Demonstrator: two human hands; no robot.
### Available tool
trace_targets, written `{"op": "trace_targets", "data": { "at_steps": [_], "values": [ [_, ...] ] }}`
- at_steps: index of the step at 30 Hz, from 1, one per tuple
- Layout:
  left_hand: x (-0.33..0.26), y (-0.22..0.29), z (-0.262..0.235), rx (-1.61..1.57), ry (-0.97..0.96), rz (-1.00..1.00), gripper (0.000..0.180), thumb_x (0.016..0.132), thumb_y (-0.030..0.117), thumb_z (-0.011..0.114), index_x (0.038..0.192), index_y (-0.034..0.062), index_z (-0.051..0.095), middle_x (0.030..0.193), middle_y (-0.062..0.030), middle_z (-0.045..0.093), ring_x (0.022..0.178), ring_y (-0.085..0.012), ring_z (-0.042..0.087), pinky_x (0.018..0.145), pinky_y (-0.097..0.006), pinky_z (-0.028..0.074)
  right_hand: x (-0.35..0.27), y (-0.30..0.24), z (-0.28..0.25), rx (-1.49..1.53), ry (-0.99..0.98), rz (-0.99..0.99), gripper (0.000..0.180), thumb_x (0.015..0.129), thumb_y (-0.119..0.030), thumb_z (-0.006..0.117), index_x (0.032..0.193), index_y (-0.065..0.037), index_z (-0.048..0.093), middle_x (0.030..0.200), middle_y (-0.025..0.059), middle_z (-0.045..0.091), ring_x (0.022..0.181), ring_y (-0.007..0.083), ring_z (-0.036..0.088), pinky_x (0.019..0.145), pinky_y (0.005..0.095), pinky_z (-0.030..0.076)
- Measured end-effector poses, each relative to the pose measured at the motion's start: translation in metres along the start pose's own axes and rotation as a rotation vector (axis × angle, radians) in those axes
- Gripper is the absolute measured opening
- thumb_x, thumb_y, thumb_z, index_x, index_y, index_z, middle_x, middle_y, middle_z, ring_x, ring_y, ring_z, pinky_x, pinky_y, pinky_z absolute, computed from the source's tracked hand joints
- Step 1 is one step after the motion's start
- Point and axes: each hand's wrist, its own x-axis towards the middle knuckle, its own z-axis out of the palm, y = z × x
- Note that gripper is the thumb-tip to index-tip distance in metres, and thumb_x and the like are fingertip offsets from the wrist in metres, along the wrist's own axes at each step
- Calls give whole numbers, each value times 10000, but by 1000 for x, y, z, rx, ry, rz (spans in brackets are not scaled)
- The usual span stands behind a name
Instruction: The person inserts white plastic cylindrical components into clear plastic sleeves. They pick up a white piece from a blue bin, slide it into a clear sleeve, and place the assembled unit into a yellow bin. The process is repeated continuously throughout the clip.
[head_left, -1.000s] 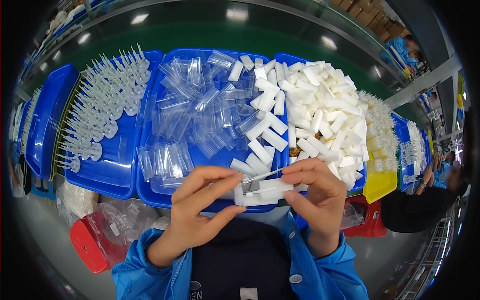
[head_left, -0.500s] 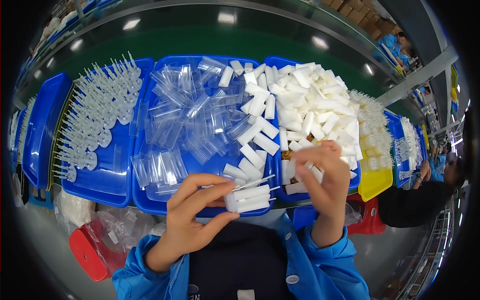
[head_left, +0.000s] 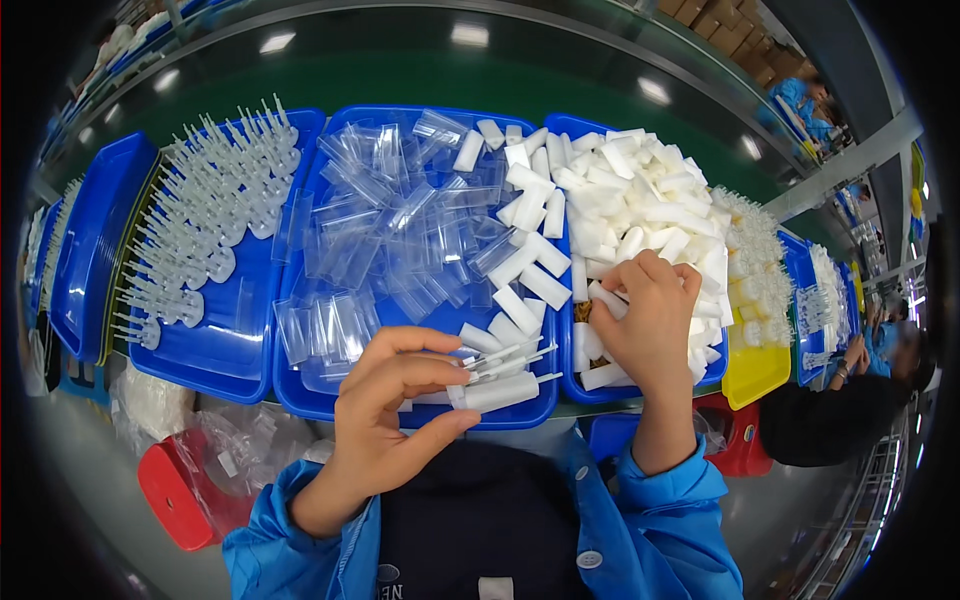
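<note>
In front of my chest, my left hand (head_left: pixel 385 425) is closed on the base of a pronged plastic piece (head_left: pixel 510 358) with several thin rods pointing right. A white foam-like sleeve (head_left: pixel 503 392) sits around the nearest rod; other rods look bare. My right hand (head_left: pixel 650 318) reaches into the heap of white cylinders (head_left: pixel 630 190), fingers bent around a white cylinder (head_left: pixel 607 299) at its near left edge. The fingertips are partly hidden among the pieces. Beyond the left hand lies a blue tray (head_left: pixel 400 302) with clear plastic sleeves (head_left: pixel 410 210) and scattered white cylinders.
Another blue tray (head_left: pixel 222 345) at left holds rows of upright pronged pieces (head_left: pixel 215 200), beside stacked trays (head_left: pixel 88 255). A yellow tray (head_left: pixel 755 375) with pale pieces stands right. Red stools (head_left: pixel 172 495) flank me below; a person (head_left: pixel 830 405) sits at far right.
My right hand has moved down into the white cylinders and closed there. The pronged piece has turned in my left hand, so bare rods now show behind the sleeved one. The view has shifted slightly.
</note>
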Motion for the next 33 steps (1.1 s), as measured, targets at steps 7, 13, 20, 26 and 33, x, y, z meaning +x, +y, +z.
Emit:
{"op": "trace_targets", "data": {
  "at_steps": [7, 13, 20, 26, 33],
  "values": [
    [2, 4, 1, -57, 26, -40, 451, 711, -61, 782, 1130, -43, 617, 1200, -168, 499, 1114, -257, 598, 922, -366, 566, 5, 0, -2, 0, 2, -5, 151, 681, -111, 698, 813, -67, 640, 808, 62, 561, 806, 259, 558, 857, 416, 326],
    [2, 0, 0, -55, 10, -5, 484, 709, -48, 792, 1158, -43, 614, 1158, -171, 532, 1074, -259, 621, 922, -377, 567, -4, -14, -22, 623, 142, 124, 130, 872, -45, 557, 952, -17, 656, 877, 95, 547, 826, 213, 543, 818, 311, 391],
    [1, 5, 0, 28, -1, -11, 479, 713, -49, 787, 1160, -54, 616, 1141, -173, 564, 1040, -265, 642, 862, -362, 599, -26, -31, -21, 1047, -36, 67, 183, 914, -8, 487, 1020, 3, 635, 972, 107, 542, 867, 156, 516, 771, 259, 404],
    [-2, 4, 3, -51, 77, -21, 471, 707, -77, 779, 1150, -50, 624, 1157, -179, 564, 1057, -276, 636, 857, -366, 603, -39, -40, -15, 1361, 24, 281, 85, 863, 36, 609, 946, 18, 616, 971, 98, 609, 867, 139, 565, 807, 261, 425],
    [-3, 0, 4, 73, 46, 34, 447, 698, -38, 805, 1116, -35, 648, 1144, -185, 603, 1038, -252, 647, 825, -340, 607, -42, -46, -18, 1396, -106, 314, 138, 805, 19, 696, 932, -9, 649, 937, 121, 703, 867, 147, 632, 1059, 409, 310]
  ]
}}
